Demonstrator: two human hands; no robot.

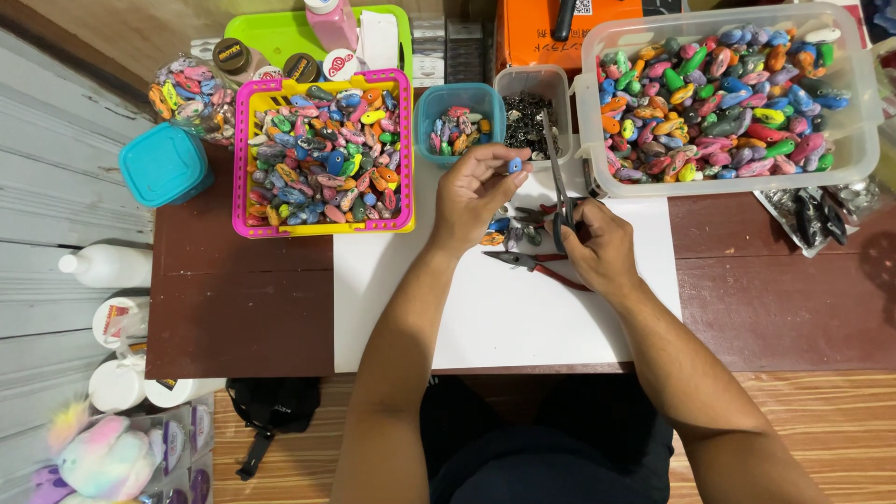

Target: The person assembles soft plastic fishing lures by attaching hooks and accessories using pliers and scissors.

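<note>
Two hands over the white mat (523, 317) here: left hand (471, 191) pinches a small blue bead (514, 164) between thumb and fingertips, held up just left of the pliers (558, 182). Right hand (602, 247) is closed round the plier handles, long axis running straight away from the body, tips nearly level with the bead. Left is obviously nearer it. Can't tell if the plier tips grip anything, and the little pile of pieces (511, 229) between the hands is half hidden

Bright, even overhead light | soft short shadows beneath the fingers (485, 161) | mild glare on the white sheet (504, 308) | sharp centre, wide-angle bending at edges
</note>
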